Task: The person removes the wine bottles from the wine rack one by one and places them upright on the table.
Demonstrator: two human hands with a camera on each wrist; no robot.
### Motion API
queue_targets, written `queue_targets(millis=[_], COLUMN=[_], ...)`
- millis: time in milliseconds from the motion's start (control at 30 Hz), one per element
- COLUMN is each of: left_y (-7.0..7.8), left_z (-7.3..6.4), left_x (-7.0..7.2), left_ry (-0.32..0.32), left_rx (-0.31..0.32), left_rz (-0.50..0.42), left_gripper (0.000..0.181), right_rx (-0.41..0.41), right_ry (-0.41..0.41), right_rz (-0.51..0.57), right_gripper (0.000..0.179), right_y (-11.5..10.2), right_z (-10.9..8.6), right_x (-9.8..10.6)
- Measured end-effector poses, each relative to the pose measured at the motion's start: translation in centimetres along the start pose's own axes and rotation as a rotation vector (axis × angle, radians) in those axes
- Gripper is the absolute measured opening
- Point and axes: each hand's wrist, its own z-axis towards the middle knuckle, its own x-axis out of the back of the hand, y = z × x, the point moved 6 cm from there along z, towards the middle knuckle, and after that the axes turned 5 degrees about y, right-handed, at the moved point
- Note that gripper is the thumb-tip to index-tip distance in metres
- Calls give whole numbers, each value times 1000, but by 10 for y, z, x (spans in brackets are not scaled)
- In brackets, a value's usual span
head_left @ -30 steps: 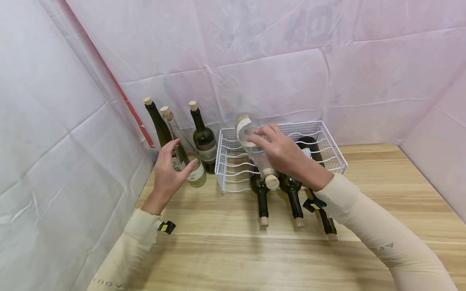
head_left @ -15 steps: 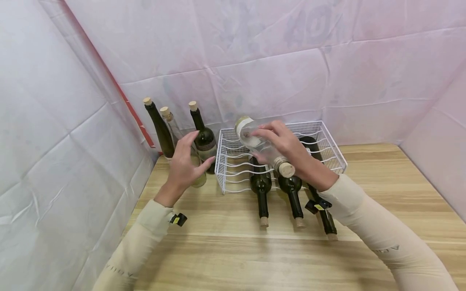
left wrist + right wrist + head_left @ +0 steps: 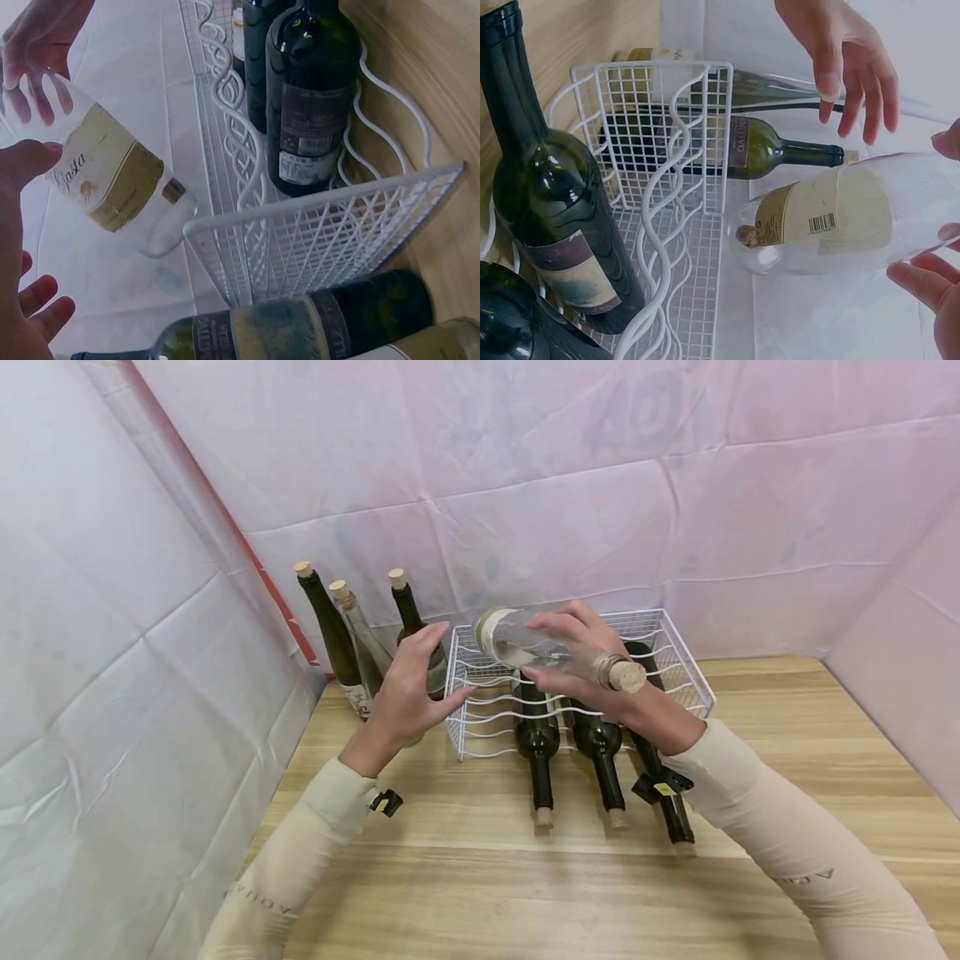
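A clear glass bottle (image 3: 521, 639) with a cork and a pale label is above the white wire rack (image 3: 467, 714). My right hand (image 3: 591, 625) grips it around its body, fingers and thumb on opposite sides. It lies almost level, base to the left, cork (image 3: 627, 677) to the right. My left hand (image 3: 411, 689) is raised left of the bottle's base, fingers spread and thumb apart, holding nothing. In the left wrist view, the left thumb overlaps the bottle's label (image 3: 112, 169). Three dark wine bottles (image 3: 537, 739) lie in the rack, corks toward the front.
Left of the rack stand a tall green bottle (image 3: 330, 627), a clear corked bottle (image 3: 363, 639) and a dark bottle (image 3: 407, 608), close together and partly behind my left hand. The wooden table (image 3: 480, 893) meets a white cloth wall (image 3: 555, 543) at the back.
My right hand has turned the clear bottle, its cork swinging right and up until it lies almost level. My left hand has moved right and slightly up, toward the bottle's base.
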Motion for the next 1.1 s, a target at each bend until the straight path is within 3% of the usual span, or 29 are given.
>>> queue_targets(millis=[200, 433, 533, 900, 1100], left_y=[5, 14, 19, 29, 33], left_z=[6, 13, 17, 27, 28], left_x=[-7, -13, -16, -27, -33], left_ry=[-10, 14, 12, -32, -37], left_rx=[-7, -54, -72, -88, -105], left_rz=[-12, -30, -27, -76, -69], left_gripper=[97, 97, 100, 99, 99], right_rx=[-31, -291, -347, -343, -333], right_ry=[-23, -105, -118, -123, -104], right_rz=[-52, 62, 110, 160, 137], right_gripper=[50, 53, 55, 57, 55], right_y=[-1, 8, 8, 2, -2], right_z=[3, 2, 2, 3, 3], right_x=[2, 2, 2, 1, 1])
